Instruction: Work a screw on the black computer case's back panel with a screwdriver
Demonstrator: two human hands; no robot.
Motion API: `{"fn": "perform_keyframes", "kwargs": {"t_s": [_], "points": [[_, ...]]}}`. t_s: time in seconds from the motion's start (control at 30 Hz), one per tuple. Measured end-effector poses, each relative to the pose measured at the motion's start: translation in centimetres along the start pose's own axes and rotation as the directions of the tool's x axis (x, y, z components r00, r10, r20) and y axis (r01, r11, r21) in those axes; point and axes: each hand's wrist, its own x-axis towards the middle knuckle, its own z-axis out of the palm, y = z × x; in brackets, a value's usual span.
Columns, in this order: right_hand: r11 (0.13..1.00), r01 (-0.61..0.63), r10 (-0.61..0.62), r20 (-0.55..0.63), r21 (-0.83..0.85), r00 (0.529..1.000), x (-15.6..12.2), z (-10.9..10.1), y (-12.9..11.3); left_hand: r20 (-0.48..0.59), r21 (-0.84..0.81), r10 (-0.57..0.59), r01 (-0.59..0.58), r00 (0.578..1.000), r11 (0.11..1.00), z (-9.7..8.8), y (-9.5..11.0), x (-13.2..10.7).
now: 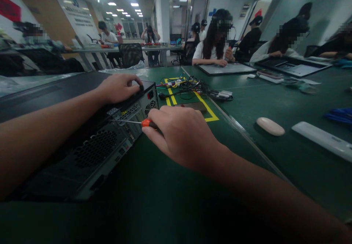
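A black desktop computer case [82,141] lies on its side on the green table [170,200], its rear panel with vents and ports facing me. My left hand [118,87] rests palm down on the case's top far corner, fingers curled over the edge. My right hand [178,136] is closed round the orange handle of a screwdriver [137,122]. The thin metal shaft points left and its tip meets the rear panel near the upper vent.
A tangle of cables [192,86] lies inside yellow tape marks, with a dark phone-like slab [194,106] beside them. A white mouse [270,126] and white keyboard [321,140] lie to the right. Other people sit at laptops and tables beyond.
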Motion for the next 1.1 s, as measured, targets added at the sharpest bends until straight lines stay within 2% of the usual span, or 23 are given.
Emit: {"fn": "perform_keyframes", "kwargs": {"t_s": [0.13,0.27,0.6,0.87,1.1], "points": [[1.0,-0.011,0.011,0.004,0.02,1.0,0.01,0.05,-0.11,0.001,0.009,0.001,-0.001,1.0,1.0,-0.09,0.23,-0.07],[0.999,0.034,-0.035,0.019,0.042,0.999,-0.12,-0.19,-0.07,-0.003,0.025,-0.002,0.003,1.0,1.0,-0.09,0.21,0.0],[0.997,0.067,-0.067,-0.005,0.029,0.998,-0.06,0.16,0.41,0.001,0.0,-0.027,0.027,1.0,1.0,0.12,-0.07,0.16],[0.996,0.091,-0.09,-0.053,0.024,0.995,-0.17,0.56,0.5,0.02,-0.006,-0.005,0.005,1.0,1.0,-0.44,0.62,-0.64],[0.995,0.101,-0.101,-0.043,0.017,0.994,-0.25,0.35,0.34,0.003,0.003,-0.015,0.015,1.0,1.0,-0.15,0.17,-0.18]]}}
